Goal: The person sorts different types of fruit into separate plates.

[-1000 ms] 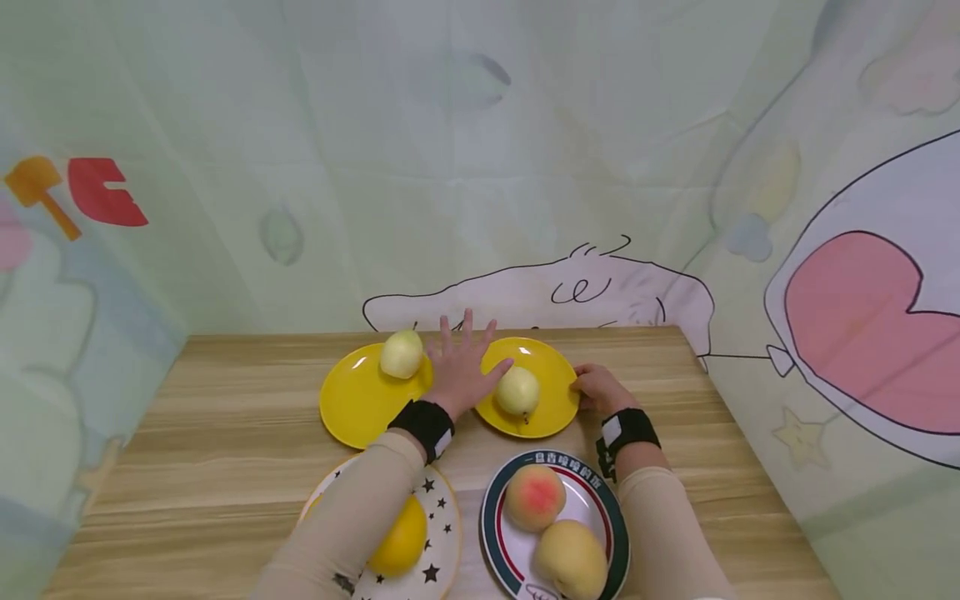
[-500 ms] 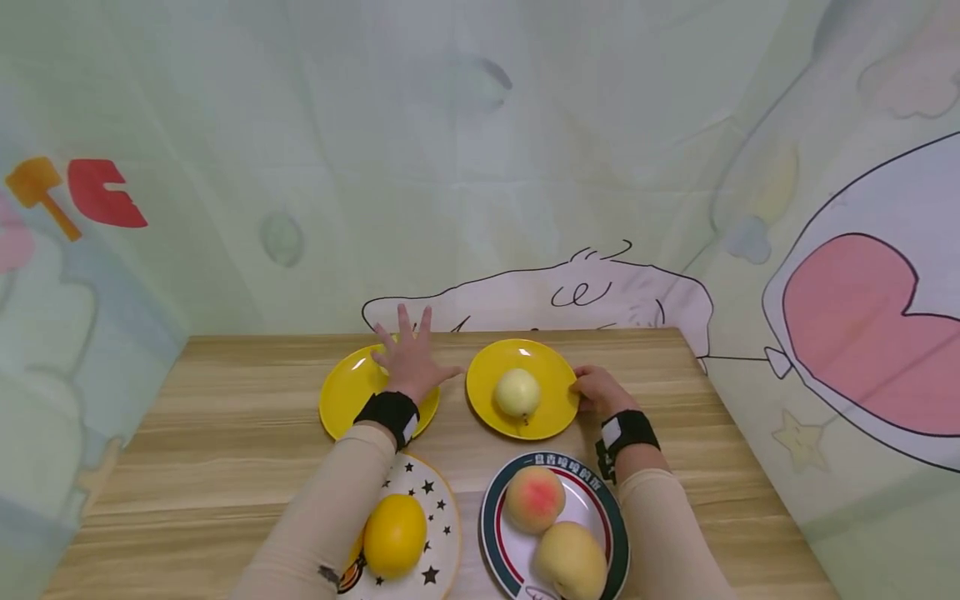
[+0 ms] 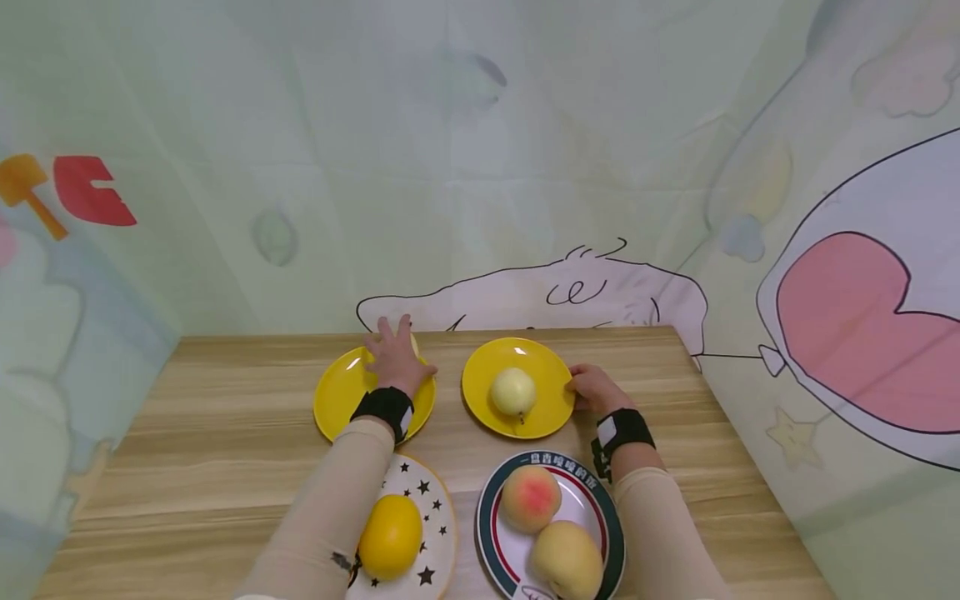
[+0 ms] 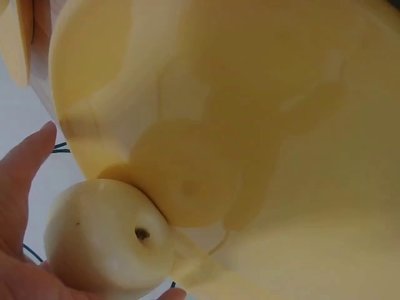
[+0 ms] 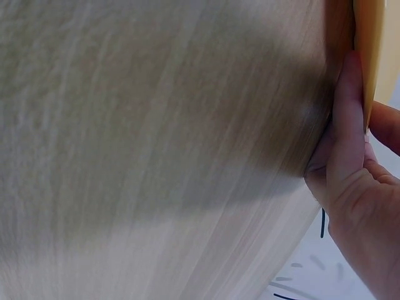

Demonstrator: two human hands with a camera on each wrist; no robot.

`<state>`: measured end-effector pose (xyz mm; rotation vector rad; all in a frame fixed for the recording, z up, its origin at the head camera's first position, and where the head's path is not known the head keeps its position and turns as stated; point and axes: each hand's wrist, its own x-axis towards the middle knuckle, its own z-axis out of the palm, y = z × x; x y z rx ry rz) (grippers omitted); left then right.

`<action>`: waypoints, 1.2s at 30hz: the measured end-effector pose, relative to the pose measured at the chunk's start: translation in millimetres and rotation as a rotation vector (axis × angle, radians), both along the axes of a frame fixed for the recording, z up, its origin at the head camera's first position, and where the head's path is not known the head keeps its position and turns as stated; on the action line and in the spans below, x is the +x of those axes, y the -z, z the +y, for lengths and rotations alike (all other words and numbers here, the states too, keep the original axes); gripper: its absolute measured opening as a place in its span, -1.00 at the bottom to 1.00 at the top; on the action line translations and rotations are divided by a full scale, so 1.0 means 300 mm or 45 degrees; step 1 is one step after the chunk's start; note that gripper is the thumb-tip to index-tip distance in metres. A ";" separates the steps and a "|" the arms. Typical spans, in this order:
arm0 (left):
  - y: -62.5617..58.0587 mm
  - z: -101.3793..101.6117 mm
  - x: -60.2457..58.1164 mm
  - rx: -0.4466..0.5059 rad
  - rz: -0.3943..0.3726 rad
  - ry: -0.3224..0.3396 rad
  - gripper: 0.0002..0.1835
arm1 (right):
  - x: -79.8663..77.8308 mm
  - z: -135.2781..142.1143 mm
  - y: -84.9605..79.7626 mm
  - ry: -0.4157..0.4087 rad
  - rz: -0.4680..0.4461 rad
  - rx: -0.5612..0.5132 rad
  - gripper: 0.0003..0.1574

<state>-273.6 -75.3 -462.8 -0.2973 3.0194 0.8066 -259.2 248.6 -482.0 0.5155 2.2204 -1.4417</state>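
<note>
Over the left yellow plate (image 3: 335, 398), my left hand (image 3: 395, 364) reaches with spread, slightly bent fingers around a pale pear (image 4: 103, 234). The left wrist view has the thumb (image 4: 28, 159) standing apart from the pear, and other fingers along its lower side. Most of that pear is hidden behind the hand in the head view. My right hand (image 3: 596, 387) pinches the right rim of the other yellow plate (image 3: 546, 400), thumb above and fingers beneath, as the right wrist view shows. A second pear (image 3: 513, 392) lies on this plate.
Nearer stands a star-patterned plate (image 3: 441, 537) with a yellow lemon-like fruit (image 3: 391, 536), partly covered by the left forearm. Beside it, a green-rimmed plate (image 3: 487, 533) carries a peach (image 3: 531, 498) and a larger yellowish fruit (image 3: 567, 560). A printed curtain (image 3: 375, 167) rises behind the table (image 3: 225, 417).
My left hand has moved left from between the two yellow plates to the pear on the left plate, its fingers drawing in around it. My right hand has stayed at its plate's rim.
</note>
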 end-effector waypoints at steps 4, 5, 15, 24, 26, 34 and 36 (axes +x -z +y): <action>0.016 -0.010 -0.006 0.021 0.020 -0.019 0.05 | -0.003 -0.008 -0.002 0.004 -0.011 -0.003 -0.40; 0.019 -0.013 -0.008 0.018 0.015 -0.020 0.03 | -0.003 -0.010 -0.002 0.005 -0.015 -0.005 -0.40; 0.019 -0.053 -0.018 -0.048 -0.072 0.050 -0.30 | -0.008 -0.026 0.008 -0.015 0.032 0.007 -0.39; 0.013 -0.032 -0.026 -0.024 -0.013 0.099 -0.23 | 0.009 -0.021 -0.017 -0.021 0.030 0.023 -0.41; 0.003 -0.018 -0.027 -0.013 0.006 0.134 -0.23 | 0.012 -0.019 -0.020 -0.020 0.030 0.023 -0.41; -0.037 0.055 -0.004 0.097 0.050 0.264 -0.25 | 0.011 -0.012 -0.010 -0.013 0.034 0.011 -0.40; -0.038 0.075 0.002 0.101 0.053 0.298 -0.25 | 0.011 -0.013 -0.008 -0.008 0.033 0.007 -0.40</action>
